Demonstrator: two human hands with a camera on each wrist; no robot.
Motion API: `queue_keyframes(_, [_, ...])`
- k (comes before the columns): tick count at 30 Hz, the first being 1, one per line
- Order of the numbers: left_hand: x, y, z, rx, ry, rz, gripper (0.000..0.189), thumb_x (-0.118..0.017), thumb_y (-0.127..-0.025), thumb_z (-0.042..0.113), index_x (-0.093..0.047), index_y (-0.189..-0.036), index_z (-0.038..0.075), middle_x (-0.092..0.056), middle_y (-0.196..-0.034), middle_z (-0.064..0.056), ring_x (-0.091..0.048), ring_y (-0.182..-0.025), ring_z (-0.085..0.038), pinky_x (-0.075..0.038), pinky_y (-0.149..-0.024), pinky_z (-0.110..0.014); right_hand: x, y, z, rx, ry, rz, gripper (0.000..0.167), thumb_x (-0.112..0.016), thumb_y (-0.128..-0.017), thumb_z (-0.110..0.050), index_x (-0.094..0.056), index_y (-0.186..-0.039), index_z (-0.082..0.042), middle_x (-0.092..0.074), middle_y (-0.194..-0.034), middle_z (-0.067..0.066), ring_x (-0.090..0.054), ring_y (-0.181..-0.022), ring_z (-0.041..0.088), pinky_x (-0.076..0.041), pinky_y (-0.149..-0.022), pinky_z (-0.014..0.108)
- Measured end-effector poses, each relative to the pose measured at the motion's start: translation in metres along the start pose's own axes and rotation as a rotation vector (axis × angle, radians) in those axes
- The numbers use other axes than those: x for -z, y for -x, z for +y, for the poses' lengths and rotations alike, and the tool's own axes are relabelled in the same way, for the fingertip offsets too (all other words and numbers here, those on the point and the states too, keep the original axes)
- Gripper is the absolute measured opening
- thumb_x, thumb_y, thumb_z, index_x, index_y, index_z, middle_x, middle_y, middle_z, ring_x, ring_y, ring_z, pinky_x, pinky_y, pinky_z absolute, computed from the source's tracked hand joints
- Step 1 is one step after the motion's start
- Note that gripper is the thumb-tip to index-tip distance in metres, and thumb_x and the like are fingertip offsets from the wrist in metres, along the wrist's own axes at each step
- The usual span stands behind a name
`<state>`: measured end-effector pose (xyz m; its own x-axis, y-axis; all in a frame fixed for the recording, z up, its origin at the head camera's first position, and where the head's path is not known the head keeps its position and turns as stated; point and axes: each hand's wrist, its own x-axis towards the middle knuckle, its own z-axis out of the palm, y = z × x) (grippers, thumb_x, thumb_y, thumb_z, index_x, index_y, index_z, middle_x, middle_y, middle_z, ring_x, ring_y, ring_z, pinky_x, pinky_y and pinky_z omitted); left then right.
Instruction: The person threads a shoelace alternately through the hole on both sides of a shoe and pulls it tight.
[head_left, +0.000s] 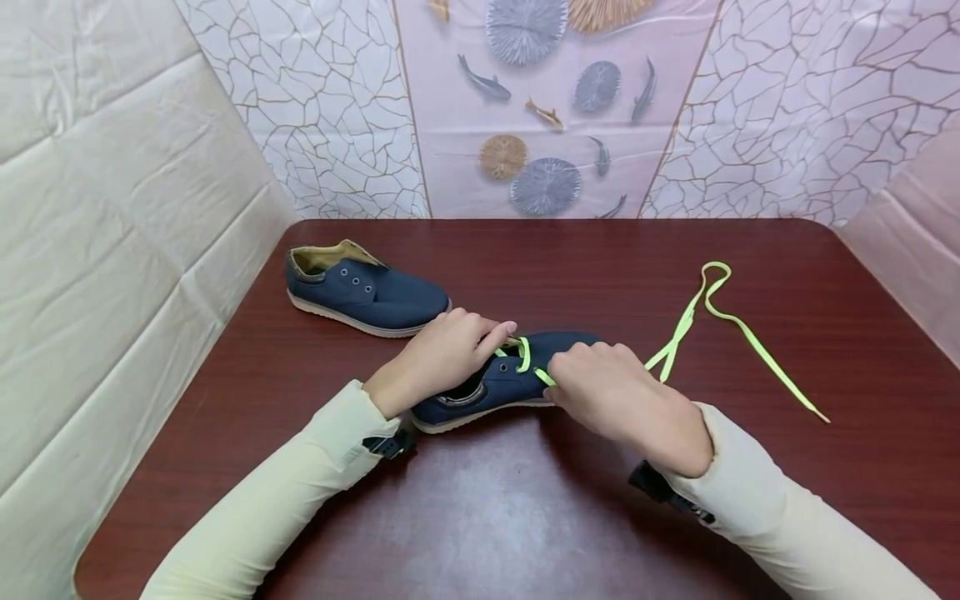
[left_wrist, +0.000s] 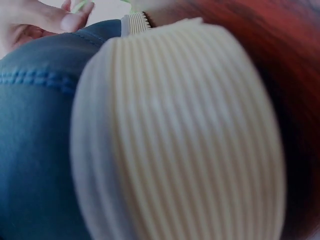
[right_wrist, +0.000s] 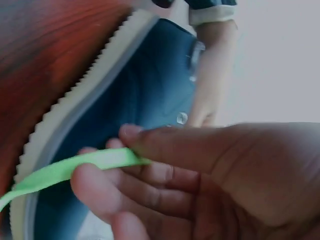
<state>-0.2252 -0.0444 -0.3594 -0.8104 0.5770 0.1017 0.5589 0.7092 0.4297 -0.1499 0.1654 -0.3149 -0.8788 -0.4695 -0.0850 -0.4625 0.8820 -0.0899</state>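
Note:
A navy blue lace-up shoe (head_left: 480,393) with a pale ridged sole lies at mid-table, its toe pointing right. My left hand (head_left: 442,350) reaches across its opening and grips the upper by the tongue; its fingertips are partly hidden. Bright yellow-green shoelace (head_left: 523,354) passes through some of the eyelets. Beside the eyelets, my right hand (head_left: 618,400) pinches a stretch of that lace (right_wrist: 100,159) between thumb and fingers, as the right wrist view shows. The shoe's rim and sole (left_wrist: 195,130) fill most of the left wrist view.
A second navy shoe (head_left: 367,292), with bare eyelets, stands behind and to the left. On the right, a long loose length of yellow-green lace (head_left: 757,346) loops over the dark red wooden table (head_left: 480,517). Cloth-covered walls (head_left: 360,125) surround the table's back and sides.

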Motion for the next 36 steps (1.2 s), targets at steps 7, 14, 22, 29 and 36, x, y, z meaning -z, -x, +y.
queue_keyframes(7, [0.000,-0.004,0.004,0.001,-0.014,-0.011,0.047,-0.044,-0.114,0.041,-0.083,-0.106,0.015,-0.052,-0.057,0.004,-0.059,-0.061,-0.011,-0.051,-0.075,-0.034,0.016,0.016,0.003,-0.016,-0.043,0.057,0.048,-0.070,-0.101,-0.024,-0.047,-0.059,-0.021,-0.043,-0.055,-0.002,-0.043,-0.050,0.018,-0.032,-0.047,0.033])
queue_keyframes(14, [0.001,-0.007,0.007,-0.005,-0.015,-0.023,0.046,-0.044,-0.115,0.041,-0.082,-0.116,0.015,-0.060,-0.062,0.006,-0.065,-0.070,-0.009,-0.054,-0.079,-0.034,0.036,0.033,0.012,-0.014,-0.111,0.081,0.009,-0.073,-0.100,-0.024,-0.071,-0.090,-0.023,-0.053,-0.063,-0.010,-0.051,-0.058,0.013,-0.040,-0.053,0.036])
queue_keyframes(22, [0.002,-0.006,0.007,-0.006,-0.029,-0.023,0.046,-0.043,-0.115,0.041,-0.082,-0.116,0.016,-0.059,-0.062,0.004,-0.065,-0.072,-0.009,-0.054,-0.084,-0.036,0.059,0.053,0.034,0.130,-0.279,0.107,0.008,-0.072,-0.102,-0.026,-0.069,-0.101,-0.033,-0.048,-0.066,-0.019,-0.044,-0.059,0.001,-0.040,-0.057,0.027])
queue_keyframes(29, [0.004,-0.006,0.005,-0.019,-0.031,-0.014,0.047,-0.042,-0.115,0.041,-0.082,-0.115,0.016,-0.055,-0.058,0.004,-0.062,-0.066,-0.010,-0.053,-0.082,-0.036,0.072,0.070,0.045,0.171,-0.224,0.207,0.020,-0.074,-0.101,-0.021,-0.067,-0.101,-0.039,-0.059,-0.079,-0.029,-0.054,-0.069,-0.005,-0.047,-0.066,0.026])
queue_keyframes(36, [0.004,-0.006,0.006,-0.018,-0.027,-0.017,0.045,-0.044,-0.115,0.039,-0.081,-0.119,0.015,-0.056,-0.059,0.003,-0.061,-0.064,-0.010,-0.053,-0.080,-0.035,0.075,0.089,0.063,0.072,-0.060,0.235,0.021,-0.074,-0.100,-0.025,-0.066,-0.102,-0.044,-0.052,-0.070,-0.033,-0.049,-0.064,-0.005,-0.040,-0.060,0.028])
